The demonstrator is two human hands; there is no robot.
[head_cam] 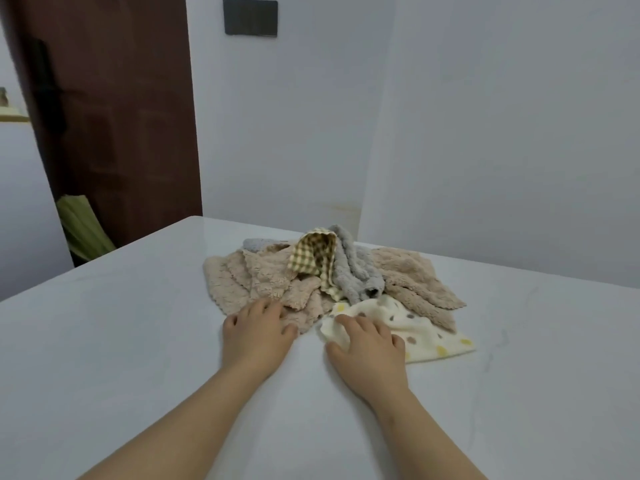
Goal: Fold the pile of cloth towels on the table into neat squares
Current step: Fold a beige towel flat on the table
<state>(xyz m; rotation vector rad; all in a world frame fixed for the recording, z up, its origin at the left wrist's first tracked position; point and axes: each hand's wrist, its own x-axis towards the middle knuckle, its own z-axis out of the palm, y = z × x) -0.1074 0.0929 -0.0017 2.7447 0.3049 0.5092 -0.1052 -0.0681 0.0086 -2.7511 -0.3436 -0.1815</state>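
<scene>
I saw the right hand point(367, 344) pinching the near left corner of a cream spotted towel point(426, 327), fingers curled on top and thumb tucked at its edge. The left hand point(258, 330) lay just beside it, bent fingers resting on the near edge of a beige fleece towel point(235, 282); I could not tell whether it gripped the cloth. Both towels belonged to an unfolded pile of towels point(332, 299) lying on the white table point(138, 341), beyond the hands. A yellow checked towel point(315, 254) and a grey towel point(353, 268) stood heaped at the top, with another beige towel point(412, 275) spread to the right. Far left stood a brown door point(121, 116).
</scene>
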